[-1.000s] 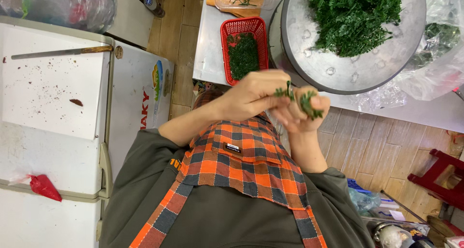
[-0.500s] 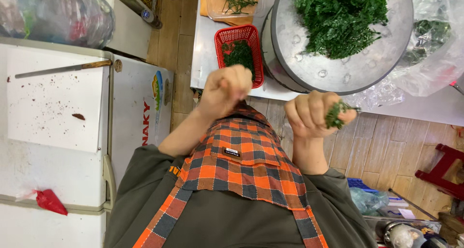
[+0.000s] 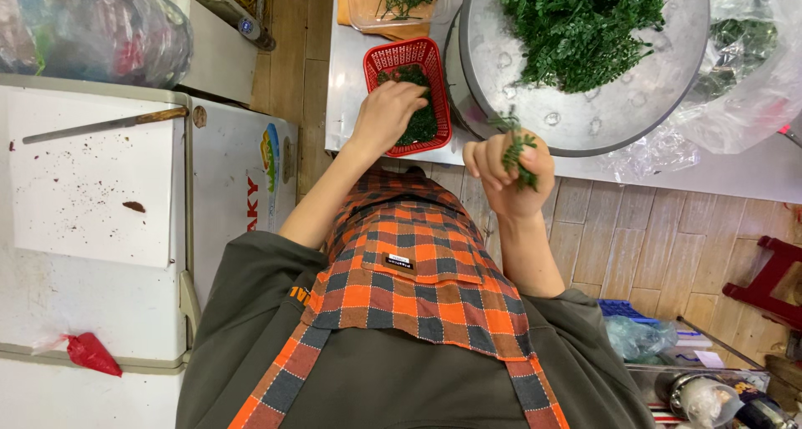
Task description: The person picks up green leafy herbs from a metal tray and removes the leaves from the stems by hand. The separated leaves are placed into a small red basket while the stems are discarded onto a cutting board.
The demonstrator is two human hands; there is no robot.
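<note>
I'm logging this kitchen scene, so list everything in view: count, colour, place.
basket: one, red, on the counter, holding greens
bowl: one, metal, right of basket, piled with greens
board: one, orange, top, with stems
knife: one, wooden handle, on the white top at left
bags: clear, far right; another top left
stool: one, red, right edge
apron: one, orange plaid, centre
left hand: over the basket's greens
right hand: grip on a sprig

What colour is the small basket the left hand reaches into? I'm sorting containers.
Red, a slotted plastic basket; head view shows it.
</note>
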